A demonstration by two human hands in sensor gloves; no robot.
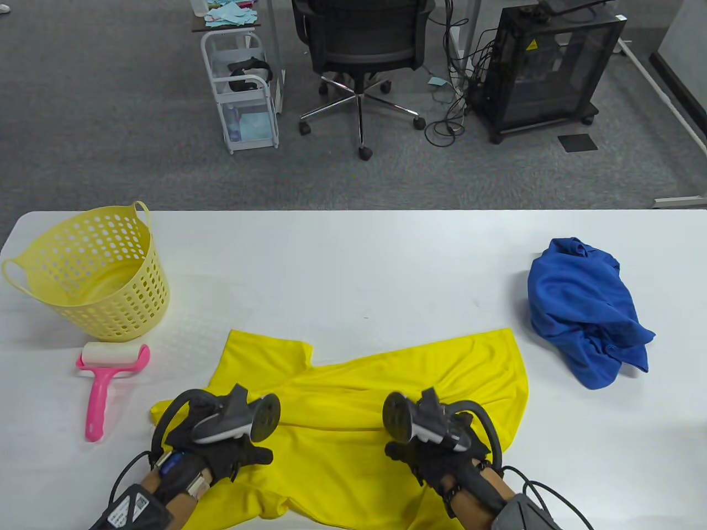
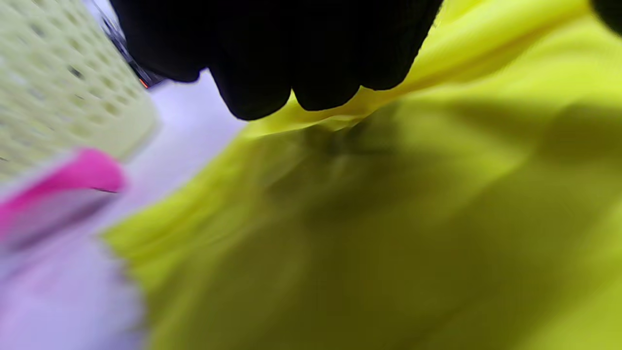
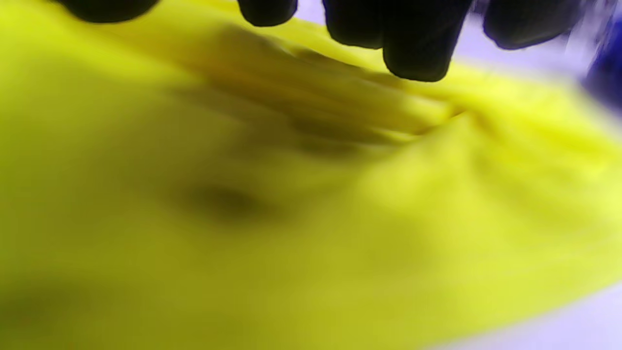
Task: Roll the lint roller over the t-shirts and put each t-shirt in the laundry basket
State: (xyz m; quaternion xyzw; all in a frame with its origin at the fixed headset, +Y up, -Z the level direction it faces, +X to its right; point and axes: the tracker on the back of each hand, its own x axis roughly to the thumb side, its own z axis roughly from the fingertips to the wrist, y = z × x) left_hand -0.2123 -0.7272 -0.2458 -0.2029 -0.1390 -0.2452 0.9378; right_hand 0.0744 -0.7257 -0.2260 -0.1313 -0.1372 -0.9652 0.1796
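Observation:
A yellow t-shirt point(image 1: 353, 419) lies spread and wrinkled at the table's near edge. My left hand point(image 1: 229, 455) is on its left part, and the curled fingers point(image 2: 272, 73) grip a raised fold of the cloth point(image 2: 388, 218). My right hand point(image 1: 433, 458) is on the right part; its fingertips point(image 3: 413, 43) hold gathered folds point(image 3: 291, 218). A pink lint roller point(image 1: 105, 381) with a white roll lies left of the shirt, untouched, and shows blurred in the left wrist view point(image 2: 63, 184). The yellow perforated laundry basket point(image 1: 127, 309) stands at the far left with nothing visible inside.
A crumpled blue t-shirt point(image 1: 585, 309) lies at the right of the white table point(image 1: 359, 265). Beyond the far edge are an office chair point(image 1: 359, 49), a white trolley point(image 1: 243, 88) and a black cabinet point(image 1: 547, 66) on grey carpet.

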